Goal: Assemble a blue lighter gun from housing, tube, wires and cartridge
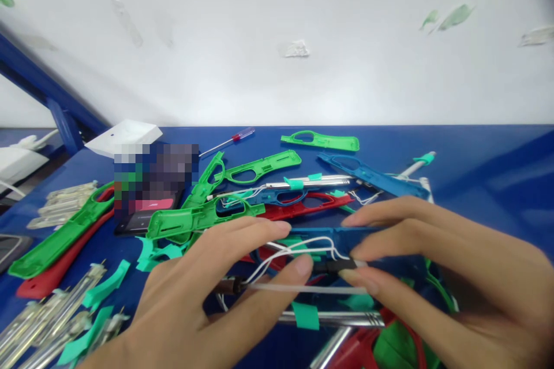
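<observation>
My left hand curls around a thin wired assembly, thumb and forefinger bent, with white wires looping between them. A dark brown cylindrical end shows inside that hand, and a translucent strip runs from it toward the other hand. My right hand pinches a small black sleeve-like piece where the wires reach it. The left thumb tip lies by the sleeve's left end. Just below is a silver tube wrapped with teal tape. Behind the fingers, a blue plastic shell is partly hidden.
Green shell halves, a red shell and another blue shell lie scattered on the blue table. A screwdriver, a phone and a white box are farther back. Clear tubular parts sit at left.
</observation>
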Motion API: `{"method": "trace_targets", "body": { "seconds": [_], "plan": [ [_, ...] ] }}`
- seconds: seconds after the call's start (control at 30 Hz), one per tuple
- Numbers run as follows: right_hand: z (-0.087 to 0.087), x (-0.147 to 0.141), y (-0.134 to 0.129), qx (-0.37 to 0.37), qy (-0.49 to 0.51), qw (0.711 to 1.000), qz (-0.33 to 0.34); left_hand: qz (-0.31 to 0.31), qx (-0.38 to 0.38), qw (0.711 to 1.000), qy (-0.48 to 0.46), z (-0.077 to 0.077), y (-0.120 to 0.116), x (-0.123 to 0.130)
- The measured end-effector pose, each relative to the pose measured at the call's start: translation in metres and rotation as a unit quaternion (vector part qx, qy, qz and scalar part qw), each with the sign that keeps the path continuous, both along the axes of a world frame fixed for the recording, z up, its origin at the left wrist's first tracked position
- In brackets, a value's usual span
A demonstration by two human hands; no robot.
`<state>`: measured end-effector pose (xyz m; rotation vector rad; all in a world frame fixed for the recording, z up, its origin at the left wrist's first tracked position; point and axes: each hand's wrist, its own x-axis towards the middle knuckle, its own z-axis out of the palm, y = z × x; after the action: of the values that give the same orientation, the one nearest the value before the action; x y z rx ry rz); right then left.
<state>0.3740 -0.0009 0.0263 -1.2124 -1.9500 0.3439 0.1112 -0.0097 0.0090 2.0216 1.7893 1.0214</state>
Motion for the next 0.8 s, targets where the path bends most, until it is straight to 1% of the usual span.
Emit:
{"method": "trace_targets", "body": {
  "seconds": [0.17,0.27,0.4,0.5,0.63,0.73,0.8],
  "plan": [
    [0.001,0.0,0.0,0.006,0.005,1.0,0.006,-0.018,-0.011,1.0,0.005,-0.003,-0.001,-0.002],
    [0.0,0.002,-0.001,0.0,0.006,1.0,0.004,-0.004,-0.007,1.0,0.003,-0.004,-0.002,-0.003],
    [0.002,0.003,0.0,0.008,-0.002,1.0,0.007,-0.005,-0.006,1.0,-0.004,-0.003,-0.003,-0.003],
    [0.003,0.004,0.002,0.01,-0.014,1.0,0.012,-0.005,0.009,1.0,-0.004,-0.001,-0.001,-0.002],
    [0.002,0.005,0.004,0.013,-0.014,1.0,0.016,-0.008,0.041,0.999,0.027,0.001,0.002,-0.003],
    [0.003,0.006,0.003,0.008,-0.025,1.0,0.01,-0.026,0.022,0.998,0.047,-0.001,0.0,-0.009],
    [0.004,0.007,0.002,0.012,-0.033,0.999,0.015,-0.054,-0.008,0.997,0.049,-0.002,-0.002,-0.013]
  ]
}}
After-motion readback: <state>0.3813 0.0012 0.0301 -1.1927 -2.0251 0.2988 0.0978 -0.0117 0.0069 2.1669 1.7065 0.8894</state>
